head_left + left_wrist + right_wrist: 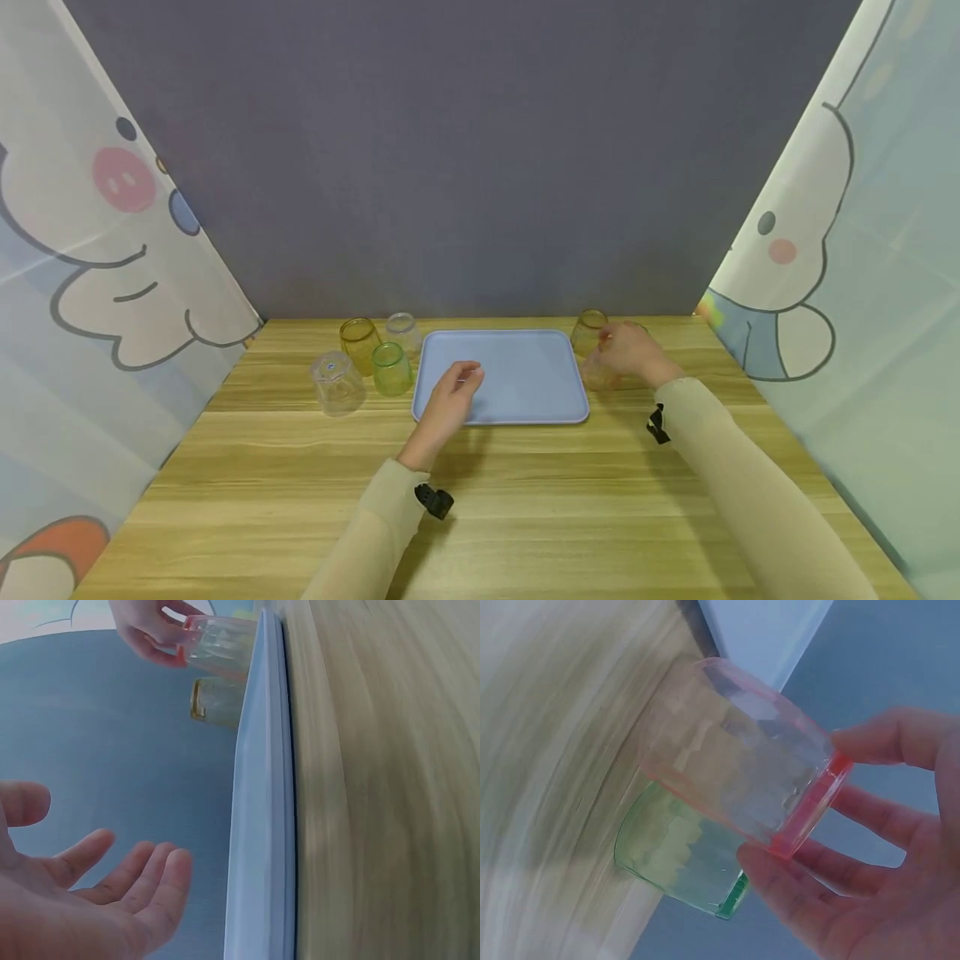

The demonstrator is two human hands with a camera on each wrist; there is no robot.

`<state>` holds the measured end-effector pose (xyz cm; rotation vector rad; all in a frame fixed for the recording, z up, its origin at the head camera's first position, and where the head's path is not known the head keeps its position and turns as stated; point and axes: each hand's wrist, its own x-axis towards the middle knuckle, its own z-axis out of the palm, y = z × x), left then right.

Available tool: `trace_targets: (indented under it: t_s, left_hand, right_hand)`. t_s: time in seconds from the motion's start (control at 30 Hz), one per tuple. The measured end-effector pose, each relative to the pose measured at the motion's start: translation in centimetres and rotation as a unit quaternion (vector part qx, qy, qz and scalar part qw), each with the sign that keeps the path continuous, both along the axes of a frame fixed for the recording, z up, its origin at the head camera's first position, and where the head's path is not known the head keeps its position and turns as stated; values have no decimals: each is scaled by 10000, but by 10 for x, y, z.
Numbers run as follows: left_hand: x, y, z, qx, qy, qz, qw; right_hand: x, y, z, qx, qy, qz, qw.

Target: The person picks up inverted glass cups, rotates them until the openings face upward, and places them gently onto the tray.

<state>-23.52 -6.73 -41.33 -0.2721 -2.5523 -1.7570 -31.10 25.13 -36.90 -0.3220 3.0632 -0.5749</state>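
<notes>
My right hand (632, 350) pinches a pink-tinted glass (735, 757) by its thick base, thumb on one side and fingers on the other. The glass is upside down, base up and mouth toward the tabletop, just right of the tray. Close beside it stands a green glass (679, 851), mostly hidden by the hand in the head view. An amber glass (588, 329) stands behind the pink one. My left hand (448, 400) hovers over the front left of the light blue tray (517, 375), fingers loosely bent and holding nothing.
Left of the tray stand several more glasses: an amber one (360, 348), a green one (392, 372), and two clear ones, one at the back (405, 335) and one in front (339, 387). A grey panel (480, 167) rises behind the wooden table (525, 517); printed curtains hang at both sides.
</notes>
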Motion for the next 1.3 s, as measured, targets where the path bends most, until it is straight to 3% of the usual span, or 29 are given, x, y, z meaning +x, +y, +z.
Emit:
trace_targets:
  t_s: [0.57, 0.93, 1.3]
  left_hand:
    - [-3, 3, -5, 391, 22, -279, 9988]
    - [-6, 4, -7, 279, 88, -100, 9995]
    - [-13, 6, -6, 564, -34, -64, 9984]
  right_hand:
    - [19, 5, 4, -598, 167, -116, 9980]
    - [25, 10, -1, -996, 233, -228, 9945]
    - [34, 10, -7, -1904, -49, -267, 9813]
